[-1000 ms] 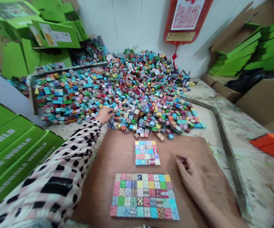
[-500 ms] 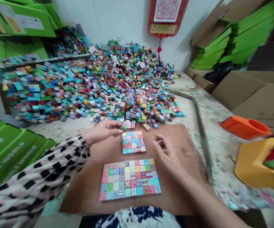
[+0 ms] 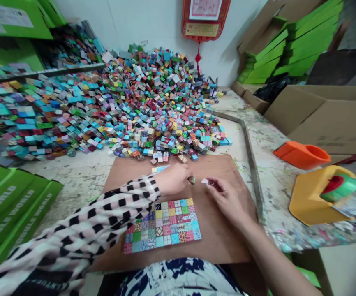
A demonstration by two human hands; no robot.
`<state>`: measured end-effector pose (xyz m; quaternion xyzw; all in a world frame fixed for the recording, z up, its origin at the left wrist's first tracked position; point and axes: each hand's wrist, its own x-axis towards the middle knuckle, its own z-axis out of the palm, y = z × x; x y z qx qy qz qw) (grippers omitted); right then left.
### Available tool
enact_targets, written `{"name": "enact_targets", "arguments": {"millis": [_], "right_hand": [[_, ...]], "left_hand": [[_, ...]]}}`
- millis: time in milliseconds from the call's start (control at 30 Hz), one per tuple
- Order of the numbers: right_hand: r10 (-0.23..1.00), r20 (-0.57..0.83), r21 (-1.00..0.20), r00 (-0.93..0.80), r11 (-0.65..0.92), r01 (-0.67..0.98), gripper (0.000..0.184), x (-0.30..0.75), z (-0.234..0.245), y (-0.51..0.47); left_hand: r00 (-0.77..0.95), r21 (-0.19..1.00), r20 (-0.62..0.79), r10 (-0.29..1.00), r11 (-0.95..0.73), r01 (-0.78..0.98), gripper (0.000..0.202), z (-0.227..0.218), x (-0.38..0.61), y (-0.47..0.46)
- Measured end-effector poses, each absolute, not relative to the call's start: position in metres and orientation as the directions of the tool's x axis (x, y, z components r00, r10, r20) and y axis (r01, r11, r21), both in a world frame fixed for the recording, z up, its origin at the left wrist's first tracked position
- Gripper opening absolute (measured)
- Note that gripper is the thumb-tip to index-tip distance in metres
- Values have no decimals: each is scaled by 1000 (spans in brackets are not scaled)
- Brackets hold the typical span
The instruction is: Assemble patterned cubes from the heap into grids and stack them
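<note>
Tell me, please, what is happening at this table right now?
A person is laying small patterned cubes into flat grids on a brown board. The left hand pinches a green cube over the smaller grid; the right hand holds a pale cube. A larger grid lies nearer, and a huge cube pile sits behind.

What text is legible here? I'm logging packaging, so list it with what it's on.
"MODULE WORLD", partly cut off, on the green cartons at left.
"?" on a tile in the tile grid.
Red wall hanging: characters too blurred.
White label on the green box: too blurred.
</note>
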<state>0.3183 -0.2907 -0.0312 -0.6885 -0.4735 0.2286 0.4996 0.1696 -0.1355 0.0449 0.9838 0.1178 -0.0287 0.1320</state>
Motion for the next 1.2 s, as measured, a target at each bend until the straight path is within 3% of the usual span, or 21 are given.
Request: {"name": "enact_targets", "arguments": {"millis": [133,300,600,767,933,1067,1200], "right_hand": [[936,194,-762,294,-46,646,22,325,-36,-311],[925,251,-651,285,-57,757,17,325,-35,-320],[942,168,-675,290,-104,730,13,322,-32,-309],[979,55,-766,197,-85,637,21,346,-24,-294],[943,79,-758,325,-154,633,19,364,-24,-247],[933,193,-589,303,-137,796,27,352,-14,-201],[936,113,-309,334,-286,907,26,335,0,-168]], "left_hand": [[982,192,-135,130,-969,154,19,31,199,-152],[979,159,-196,60,-983,92,15,20,211,-161],[974,139,-206,98,-982,129,17,18,202,-158],[976,133,-171,138,-978,162,26,19,203,-163],[980,133,-158,124,-980,146,26,21,203,-167],[982,144,-127,142,-977,160,29,22,199,-166],[986,194,-95,140,-969,156,27,24,190,-164]]}}
